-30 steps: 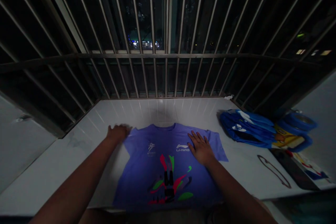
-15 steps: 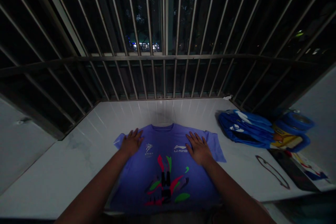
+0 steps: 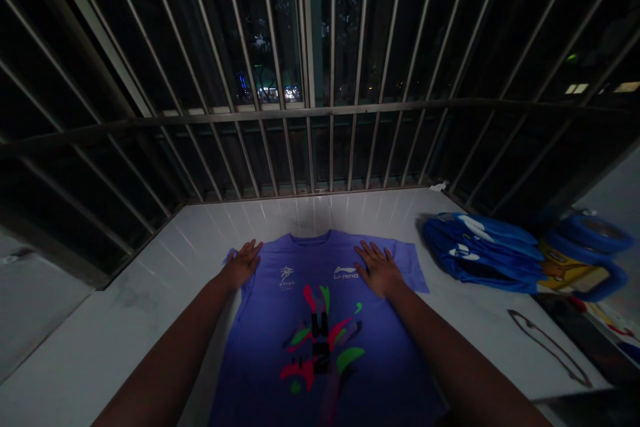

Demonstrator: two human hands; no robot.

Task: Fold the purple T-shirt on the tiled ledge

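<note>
Nearest, purple T-shirt (image 3: pixel 325 333) lies face up on the white counter (image 3: pixel 125 320), spread between both forearms. Left hand (image 3: pixel 241 265) flat, fingers spread, on the left shoulder edge; right hand (image 3: pixel 380 270) flat and wide on the right shoulder. Neither grips. Cloth likely light, limp, slides easily; shoulders or hem corners best for pinching. Beyond right hand: blue folded garments (image 3: pixel 480 253). Farthest, window bars (image 3: pixel 320 80).
</note>
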